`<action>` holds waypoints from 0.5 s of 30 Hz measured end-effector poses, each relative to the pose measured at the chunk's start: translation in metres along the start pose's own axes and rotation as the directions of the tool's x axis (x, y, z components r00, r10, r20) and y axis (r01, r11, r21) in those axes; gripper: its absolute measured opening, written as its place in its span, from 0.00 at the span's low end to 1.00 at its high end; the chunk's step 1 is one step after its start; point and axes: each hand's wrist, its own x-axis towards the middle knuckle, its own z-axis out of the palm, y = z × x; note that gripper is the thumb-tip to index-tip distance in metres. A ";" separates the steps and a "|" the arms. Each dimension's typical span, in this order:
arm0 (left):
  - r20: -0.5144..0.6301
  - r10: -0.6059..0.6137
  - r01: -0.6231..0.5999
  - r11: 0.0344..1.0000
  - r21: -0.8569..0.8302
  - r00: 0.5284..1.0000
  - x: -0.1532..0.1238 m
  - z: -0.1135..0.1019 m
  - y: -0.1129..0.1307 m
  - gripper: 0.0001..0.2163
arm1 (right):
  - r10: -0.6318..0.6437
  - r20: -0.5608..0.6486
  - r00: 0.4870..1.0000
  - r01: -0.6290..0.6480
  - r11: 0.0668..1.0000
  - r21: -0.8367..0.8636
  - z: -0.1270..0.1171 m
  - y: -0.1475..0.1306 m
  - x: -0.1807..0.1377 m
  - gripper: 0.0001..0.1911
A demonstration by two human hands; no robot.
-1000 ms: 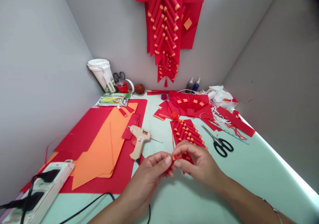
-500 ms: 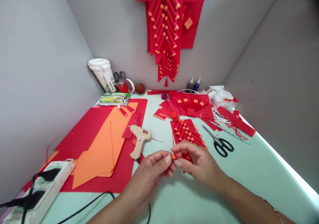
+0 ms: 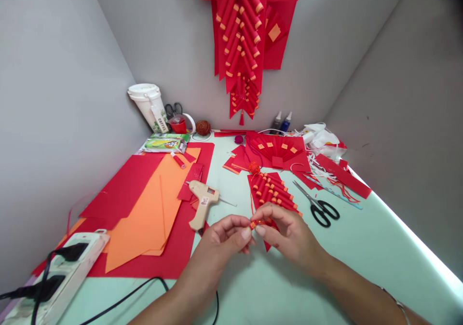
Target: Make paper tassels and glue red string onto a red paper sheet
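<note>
Both hands meet at the middle front of the table, pinching one small red and orange piece (image 3: 255, 224) from its two sides. My left hand (image 3: 224, 248) grips its left end between thumb and fingers. From the right, my right hand (image 3: 292, 236) holds it with thumb and forefinger. Fingertips cover much of the piece, so its exact kind is unclear. Just beyond my right hand lies a red paper panel (image 3: 267, 190) covered with small red paper rolls with orange ends, partly hidden by that hand. An orange-red yarn ball (image 3: 254, 168) sits at its top.
A beige glue gun (image 3: 203, 202) lies left of the hands on red and orange paper sheets (image 3: 141, 228). Black-handled scissors (image 3: 321, 211) rest at right. A power strip (image 3: 68, 262) stands front left, its cable crossing the table. A firecracker decoration (image 3: 240, 40) hangs on the wall.
Both hands stay nearly in place. The fingers have shifted slightly on the small piece, and its orange part shows a little more between the fingertips.
</note>
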 end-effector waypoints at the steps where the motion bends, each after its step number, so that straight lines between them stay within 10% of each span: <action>1: -0.011 -0.001 0.001 1.000 0.005 1.000 0.000 0.000 0.000 0.12 | 0.007 0.003 1.000 -0.007 1.000 0.005 0.000 0.000 0.000 0.05; 15: -0.101 0.013 -0.003 0.995 0.095 0.995 0.002 -0.003 -0.002 0.10 | 0.080 0.042 0.996 -0.082 0.996 0.045 -0.003 0.005 -0.003 0.13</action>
